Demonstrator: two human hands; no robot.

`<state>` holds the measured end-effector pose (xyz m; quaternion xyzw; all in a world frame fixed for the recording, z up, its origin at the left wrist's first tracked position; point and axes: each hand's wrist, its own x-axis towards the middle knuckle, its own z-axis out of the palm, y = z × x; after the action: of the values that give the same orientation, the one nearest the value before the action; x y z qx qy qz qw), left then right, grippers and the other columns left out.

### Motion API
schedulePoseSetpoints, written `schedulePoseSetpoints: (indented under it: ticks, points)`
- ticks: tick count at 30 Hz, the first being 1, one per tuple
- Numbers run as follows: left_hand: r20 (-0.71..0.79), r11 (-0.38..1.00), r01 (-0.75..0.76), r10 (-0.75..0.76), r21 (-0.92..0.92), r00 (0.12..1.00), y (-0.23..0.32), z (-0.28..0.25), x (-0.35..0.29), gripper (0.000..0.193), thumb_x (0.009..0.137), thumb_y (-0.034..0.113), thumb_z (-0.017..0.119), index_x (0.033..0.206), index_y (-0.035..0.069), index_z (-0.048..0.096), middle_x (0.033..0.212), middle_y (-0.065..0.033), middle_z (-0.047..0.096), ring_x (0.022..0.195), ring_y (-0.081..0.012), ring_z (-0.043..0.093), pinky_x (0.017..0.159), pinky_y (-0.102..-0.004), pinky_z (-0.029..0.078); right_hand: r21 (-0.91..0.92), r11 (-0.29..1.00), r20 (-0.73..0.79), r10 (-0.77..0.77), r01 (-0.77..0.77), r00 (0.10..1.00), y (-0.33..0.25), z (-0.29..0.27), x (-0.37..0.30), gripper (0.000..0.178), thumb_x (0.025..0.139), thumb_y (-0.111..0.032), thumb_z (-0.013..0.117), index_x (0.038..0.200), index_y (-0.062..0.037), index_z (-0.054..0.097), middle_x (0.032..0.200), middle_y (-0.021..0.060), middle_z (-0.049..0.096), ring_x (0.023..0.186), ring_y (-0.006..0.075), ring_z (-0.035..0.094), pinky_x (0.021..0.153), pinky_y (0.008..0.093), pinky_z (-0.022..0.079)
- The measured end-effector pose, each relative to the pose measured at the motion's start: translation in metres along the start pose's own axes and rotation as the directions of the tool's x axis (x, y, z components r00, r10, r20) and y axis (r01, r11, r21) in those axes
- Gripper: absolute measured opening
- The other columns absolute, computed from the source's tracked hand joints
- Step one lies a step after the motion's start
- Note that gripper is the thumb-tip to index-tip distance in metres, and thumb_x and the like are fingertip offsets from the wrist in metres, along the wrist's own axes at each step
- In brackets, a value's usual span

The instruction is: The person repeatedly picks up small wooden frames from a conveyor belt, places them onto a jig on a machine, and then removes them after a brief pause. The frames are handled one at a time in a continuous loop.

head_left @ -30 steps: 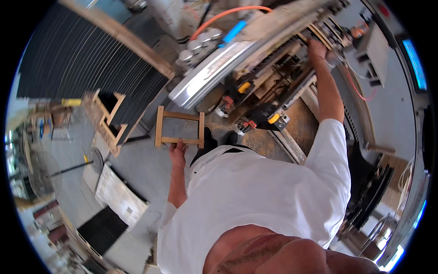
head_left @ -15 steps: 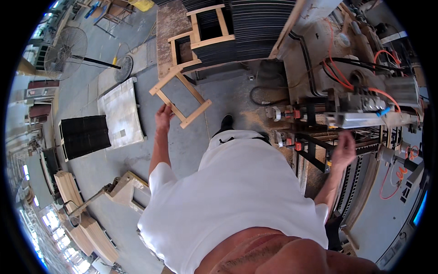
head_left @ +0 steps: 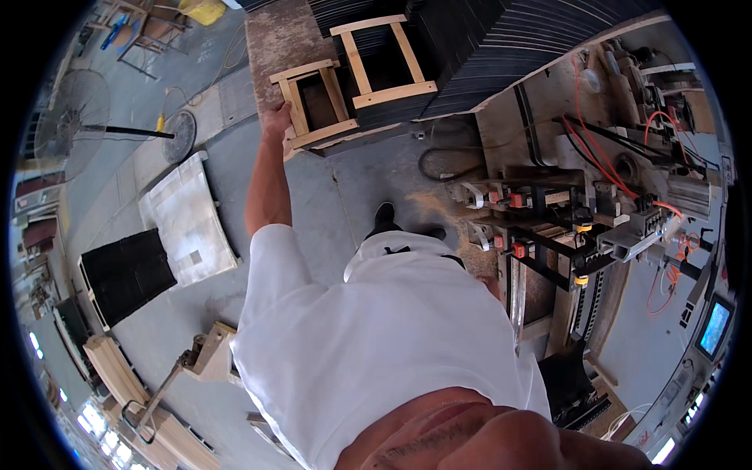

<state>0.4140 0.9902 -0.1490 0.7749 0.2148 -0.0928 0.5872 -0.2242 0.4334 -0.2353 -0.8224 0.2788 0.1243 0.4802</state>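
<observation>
My left hand (head_left: 276, 121) reaches far forward and is closed on the left side of a pale wooden frame (head_left: 325, 134). This frame lies at the stack's near edge, on the brown board (head_left: 283, 35); another frame seems to lie under it, but I cannot tell how many. A larger wooden frame (head_left: 394, 95) rests just to the right on black stacked panels. Only a sliver of my right hand or forearm (head_left: 491, 287) shows beside my white shirt, near the machine; its fingers are hidden.
A clamping machine (head_left: 548, 227) with black bars, red parts and orange hoses stands to the right, with a lit screen (head_left: 714, 327) beyond. Left are a pedestal fan (head_left: 66, 129), a pale sheet (head_left: 188, 219) and a black panel (head_left: 129, 274). Timber strips (head_left: 113, 364) lie lower left.
My left hand has moved forward and carried the wooden frame from above the floor onto the frames at the stack. My right hand has dropped from the machine to beside my body.
</observation>
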Motion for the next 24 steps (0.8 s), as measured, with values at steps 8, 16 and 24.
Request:
schedulePoseSetpoints:
  ticks: [8, 16, 24]
  points:
    - [0.007, 0.693, -0.206, 0.279, 0.691, 0.960, -0.011, 0.016, 0.008, 0.036, 0.085, 0.034, 0.051, 0.104, 0.007, 0.067, 0.097, -0.0231, 0.065, 0.096, -0.0366, 0.062, 0.083, -0.0424, 0.049, -0.120, 0.967, -0.076, 0.215, -0.223, 0.974, -0.069, 0.027, -0.033, 0.017, 0.075, -0.017, 0.070, 0.087, -0.0046, 0.070, 0.081, 0.0144, 0.068, 0.076, 0.0251, 0.067, 0.069, 0.0337, 0.051]
    - [-0.008, 0.717, -0.332, 0.426, 0.613, 0.905, -0.029, -0.001, 0.006, 0.033, 0.086, 0.031, 0.052, 0.102, 0.005, 0.063, 0.090, -0.0205, 0.065, 0.085, -0.0384, 0.062, 0.074, -0.0459, 0.049, -0.195, 0.980, 0.084, -0.027, 0.043, 0.996, -0.106, 0.032, 0.027, 0.017, 0.080, -0.019, 0.059, 0.080, -0.0037, 0.065, 0.079, 0.0147, 0.065, 0.077, 0.0292, 0.064, 0.070, 0.0359, 0.049]
    - [0.269, 0.504, -0.675, 0.656, 0.539, 0.705, -0.005, 0.041, -0.164, 0.038, 0.093, 0.028, 0.049, 0.076, -0.005, 0.061, 0.067, -0.0226, 0.059, 0.060, -0.0375, 0.056, 0.054, -0.0459, 0.044, -0.060, 0.983, -0.683, 0.086, -0.173, 0.726, -0.261, -0.098, -0.059, 0.023, 0.081, -0.017, 0.061, 0.098, -0.0020, 0.062, 0.089, 0.0192, 0.065, 0.083, 0.0372, 0.062, 0.070, 0.0412, 0.049]
